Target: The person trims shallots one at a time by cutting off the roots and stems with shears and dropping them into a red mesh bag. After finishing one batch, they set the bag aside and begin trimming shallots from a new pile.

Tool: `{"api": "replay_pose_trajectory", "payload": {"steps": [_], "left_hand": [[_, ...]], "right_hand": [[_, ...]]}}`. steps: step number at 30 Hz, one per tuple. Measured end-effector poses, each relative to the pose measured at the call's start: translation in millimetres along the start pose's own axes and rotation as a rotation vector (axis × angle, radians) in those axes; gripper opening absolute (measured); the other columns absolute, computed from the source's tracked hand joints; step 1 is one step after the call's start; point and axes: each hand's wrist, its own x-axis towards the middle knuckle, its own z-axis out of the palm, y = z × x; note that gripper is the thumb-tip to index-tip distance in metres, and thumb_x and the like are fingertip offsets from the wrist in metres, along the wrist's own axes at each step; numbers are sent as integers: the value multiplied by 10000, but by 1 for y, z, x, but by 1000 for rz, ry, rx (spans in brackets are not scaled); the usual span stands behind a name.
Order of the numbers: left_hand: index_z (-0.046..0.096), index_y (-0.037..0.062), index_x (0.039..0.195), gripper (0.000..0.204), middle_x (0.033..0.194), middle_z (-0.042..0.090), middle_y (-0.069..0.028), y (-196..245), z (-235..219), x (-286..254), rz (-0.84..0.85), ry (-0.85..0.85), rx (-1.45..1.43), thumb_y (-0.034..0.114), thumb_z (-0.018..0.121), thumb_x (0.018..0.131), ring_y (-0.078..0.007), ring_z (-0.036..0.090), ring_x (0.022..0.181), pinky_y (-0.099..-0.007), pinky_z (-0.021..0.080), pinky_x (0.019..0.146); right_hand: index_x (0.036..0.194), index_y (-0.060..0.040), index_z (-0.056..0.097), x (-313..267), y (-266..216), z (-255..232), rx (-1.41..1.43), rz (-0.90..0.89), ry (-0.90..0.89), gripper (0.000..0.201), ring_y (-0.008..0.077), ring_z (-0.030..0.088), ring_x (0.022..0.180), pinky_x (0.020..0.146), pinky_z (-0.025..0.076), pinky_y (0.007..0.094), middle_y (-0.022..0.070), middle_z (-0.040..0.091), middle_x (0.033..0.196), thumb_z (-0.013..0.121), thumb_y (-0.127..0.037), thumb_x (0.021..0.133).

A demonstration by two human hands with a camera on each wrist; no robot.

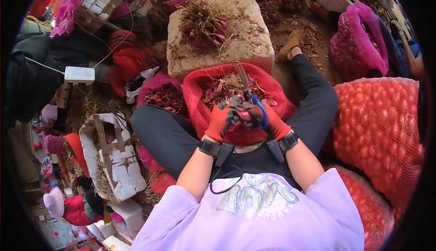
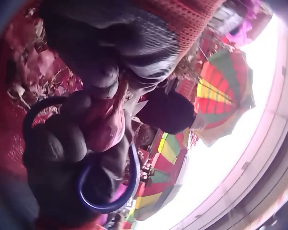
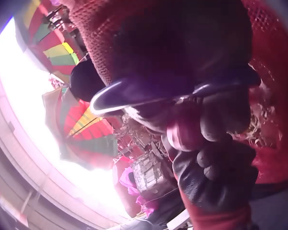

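Note:
Both hands wear red gloves with dark grey palms and meet over an open red mesh bag point(image 1: 195, 92) between the legs. My left hand point(image 1: 222, 118) pinches a pink-red shallot point(image 2: 105, 127) in its fingertips. Around the blue handles of a pair of scissors point(image 1: 260, 110) my right hand point(image 1: 271, 120) has its fingers curled. Their blades point away from the body, over the bag. In the right wrist view the shallot point(image 3: 185, 134) sits between the two hands, right at the right fingertips. Loose skins and dry trimmings point(image 1: 231, 85) lie in the bag.
A bundle of shallots with dried tops point(image 1: 204, 26) lies on a foam block point(image 1: 245, 14) ahead. Full red mesh sacks point(image 1: 377, 128) stand close on the right. A pink bag of shallots point(image 1: 164, 97) is left of the lap bag. A broken white foam box point(image 1: 120, 160) is farther left.

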Motion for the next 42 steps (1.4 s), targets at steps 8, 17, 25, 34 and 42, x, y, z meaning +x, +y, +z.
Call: {"api": "replay_pose_trajectory", "payload": {"steps": [8, 17, 25, 34, 42], "left_hand": [[470, 9, 1229, 330, 1046, 601, -61, 20, 19, -7, 184, -248, -5, 125, 508, 922, -134, 573, 967, -268, 448, 865], [518, 53, 805, 213, 776, 542, 5, -13, -5, 11, 492, -100, 337, 209, 477, 945, -84, 461, 644, -232, 393, 592], [572, 34, 921, 207, 799, 569, -7, -10, 1, 9, 301, 55, 88, 240, 560, 894, -84, 532, 679, -238, 445, 596], [589, -51, 1063, 280, 881, 643, -63, 0, -4, -1, 212, -47, 324, 21, 582, 793, -94, 597, 758, -244, 491, 651], [611, -40, 1031, 244, 858, 661, -59, 2, 1, -4, 222, 34, 69, 59, 631, 809, -108, 618, 743, -252, 497, 639]], "right_hand": [[1062, -76, 522, 4, 4, -20, 110, -308, -162, 233, 144, 572, 662, 578, 481, 258, 58, 582, 867, 488, -266, 933], [980, -108, 493, 1, 6, -8, -71, -158, -21, 261, 94, 533, 587, 533, 457, 233, 28, 553, 785, 489, -363, 927], [1009, -62, 546, -6, -1, -10, -406, -362, -70, 273, 104, 562, 646, 614, 483, 258, 39, 576, 809, 501, -317, 920], [1082, -8, 548, 3, 6, -13, -454, -358, 225, 315, 144, 600, 801, 712, 486, 284, 53, 622, 934, 651, -162, 828], [1057, -24, 557, 3, 5, -5, -1070, -641, 363, 387, 305, 596, 903, 782, 472, 359, 159, 601, 977, 692, -163, 722]]}}
